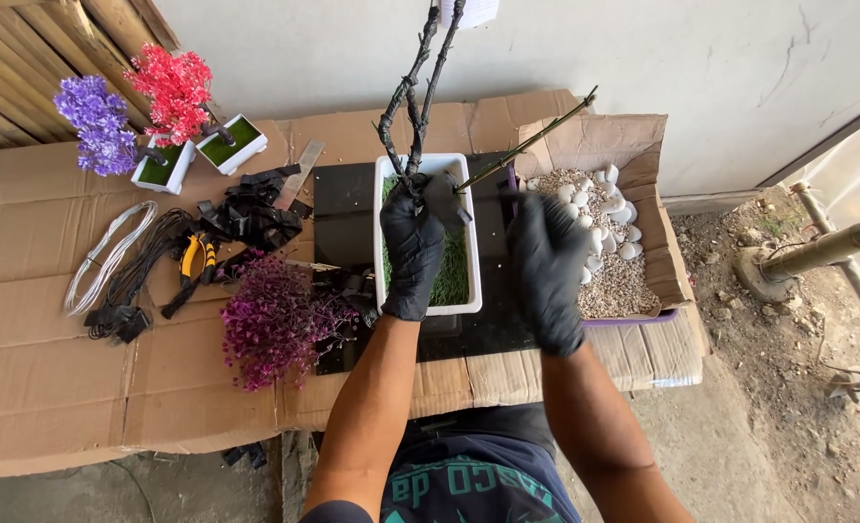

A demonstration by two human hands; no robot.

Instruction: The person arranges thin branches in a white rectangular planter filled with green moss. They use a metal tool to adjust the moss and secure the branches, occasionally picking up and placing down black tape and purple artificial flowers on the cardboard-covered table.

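The left hand (411,247) grips the dark twisted trunk (412,102) upright in the white planter (428,232). The right hand (546,266) looks closed, blurred, near a thin green stick (527,143). I'd keep the trunk steady.

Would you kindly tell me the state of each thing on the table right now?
left hand: gloved, gripping the trunk base
black trunk: upright, bare
white planter: grass-filled
right hand: gloved, blurred, near a thin stick
pebble box: open
two small finished trees: upright
purple foliage: lying loose
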